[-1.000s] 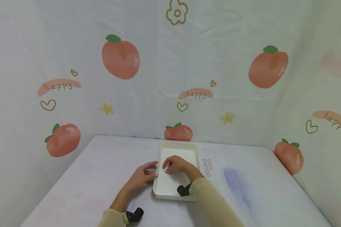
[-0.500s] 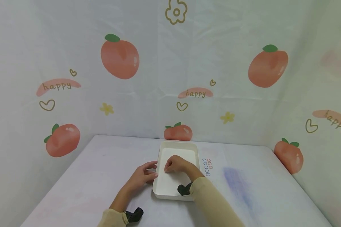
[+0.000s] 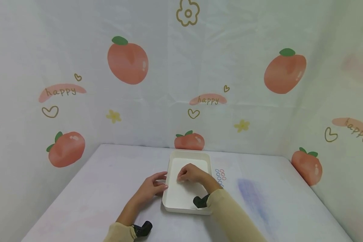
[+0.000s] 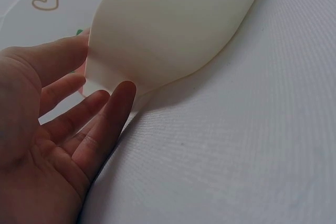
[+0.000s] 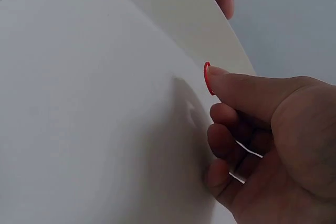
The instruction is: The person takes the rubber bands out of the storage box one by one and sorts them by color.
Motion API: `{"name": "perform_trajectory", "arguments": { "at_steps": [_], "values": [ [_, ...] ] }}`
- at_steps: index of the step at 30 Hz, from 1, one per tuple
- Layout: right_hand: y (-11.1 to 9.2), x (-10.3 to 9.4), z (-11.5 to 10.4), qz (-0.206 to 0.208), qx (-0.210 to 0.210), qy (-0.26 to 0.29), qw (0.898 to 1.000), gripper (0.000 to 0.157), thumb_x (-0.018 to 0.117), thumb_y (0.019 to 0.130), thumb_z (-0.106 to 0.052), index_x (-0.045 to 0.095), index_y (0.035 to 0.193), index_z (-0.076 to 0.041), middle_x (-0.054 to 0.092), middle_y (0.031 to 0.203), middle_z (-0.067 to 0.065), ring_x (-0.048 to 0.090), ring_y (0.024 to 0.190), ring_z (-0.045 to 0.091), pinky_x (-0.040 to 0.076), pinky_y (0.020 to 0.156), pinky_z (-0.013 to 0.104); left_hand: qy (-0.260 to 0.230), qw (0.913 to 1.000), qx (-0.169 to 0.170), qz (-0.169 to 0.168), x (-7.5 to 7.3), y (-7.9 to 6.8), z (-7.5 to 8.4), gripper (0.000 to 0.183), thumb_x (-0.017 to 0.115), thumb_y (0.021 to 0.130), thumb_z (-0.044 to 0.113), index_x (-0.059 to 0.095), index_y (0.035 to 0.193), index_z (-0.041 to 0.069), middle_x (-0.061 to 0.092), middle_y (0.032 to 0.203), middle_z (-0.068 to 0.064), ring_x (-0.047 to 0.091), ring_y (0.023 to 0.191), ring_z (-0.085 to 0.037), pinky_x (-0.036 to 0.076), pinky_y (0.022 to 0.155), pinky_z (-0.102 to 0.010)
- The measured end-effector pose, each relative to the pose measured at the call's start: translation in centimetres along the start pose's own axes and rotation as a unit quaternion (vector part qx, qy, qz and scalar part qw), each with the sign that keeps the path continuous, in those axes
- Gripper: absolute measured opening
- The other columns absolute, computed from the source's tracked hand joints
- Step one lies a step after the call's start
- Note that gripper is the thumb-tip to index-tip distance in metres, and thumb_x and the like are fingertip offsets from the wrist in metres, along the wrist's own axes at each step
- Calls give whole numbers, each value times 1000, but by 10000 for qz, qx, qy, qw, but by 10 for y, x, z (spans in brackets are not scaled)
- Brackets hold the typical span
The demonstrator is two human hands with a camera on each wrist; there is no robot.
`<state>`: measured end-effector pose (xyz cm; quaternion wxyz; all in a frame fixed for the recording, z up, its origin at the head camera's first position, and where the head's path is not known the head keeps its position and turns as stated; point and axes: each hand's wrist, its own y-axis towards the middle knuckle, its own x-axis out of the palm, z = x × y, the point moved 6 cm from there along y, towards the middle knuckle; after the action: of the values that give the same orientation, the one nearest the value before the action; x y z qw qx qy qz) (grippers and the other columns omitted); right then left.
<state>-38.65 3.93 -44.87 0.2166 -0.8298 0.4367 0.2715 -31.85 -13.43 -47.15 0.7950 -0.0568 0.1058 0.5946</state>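
Observation:
A small thin red ring (image 5: 206, 76) is pinched between thumb and forefinger of my right hand (image 3: 191, 172), over the floor of a white rectangular tray (image 3: 181, 201). In the right wrist view the right hand (image 5: 273, 124) has its other fingers curled beneath, near the tray's side wall. At the tray's left side, my left hand (image 3: 151, 187) touches the wall from outside. The left wrist view shows its fingers (image 4: 113, 121) fairly straight against the tray wall (image 4: 168, 30). The ring is too small to make out in the head view.
Right of the tray, on the white tabletop (image 3: 124, 161), lie several blue rings (image 3: 218, 174) and red rings (image 3: 223, 174) in two columns. The right forearm partly covers the nearest ones. A fruit-printed cloth (image 3: 157, 117) hangs behind the table.
The red ring that lay on the tray floor a second ago is now pinched in my right hand. That hand has shifted slightly right and up. My left hand stays put.

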Motion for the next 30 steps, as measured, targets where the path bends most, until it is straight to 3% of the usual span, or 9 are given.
{"name": "perform_trajectory", "arguments": {
  "at_steps": [15, 22, 30],
  "values": [
    [-15, -23, -10, 210, -224, -98, 9995, 6, 74, 86, -9, 70, 82, -7, 62, 74, -3, 53, 73, 13, 45, 67, 27, -28, 10000, -15, 36, -1, 0, 0, 61, 70, 90, 13, 43, 142, -2, 52, 131, -24, 64, 103, -29, 56, 78, -38],
    [-26, -35, -9, 187, -458, 38, 9988, 5, 73, 86, -8, 70, 84, -5, 63, 76, -3, 54, 76, 13, 47, 71, 28, 56, 9999, -54, 146, -2, 0, 1, 60, 69, 90, 11, 44, 142, -2, 52, 131, -24, 64, 103, -30, 56, 79, -39],
    [-48, -51, 3, 521, -476, -150, 9974, 5, 71, 88, -9, 69, 86, -6, 61, 80, -3, 55, 77, 14, 48, 71, 29, 77, 9999, -60, 114, -1, 2, 1, 61, 71, 89, 15, 45, 142, 1, 53, 131, -21, 64, 104, -29, 56, 80, -38]
  ]
}}
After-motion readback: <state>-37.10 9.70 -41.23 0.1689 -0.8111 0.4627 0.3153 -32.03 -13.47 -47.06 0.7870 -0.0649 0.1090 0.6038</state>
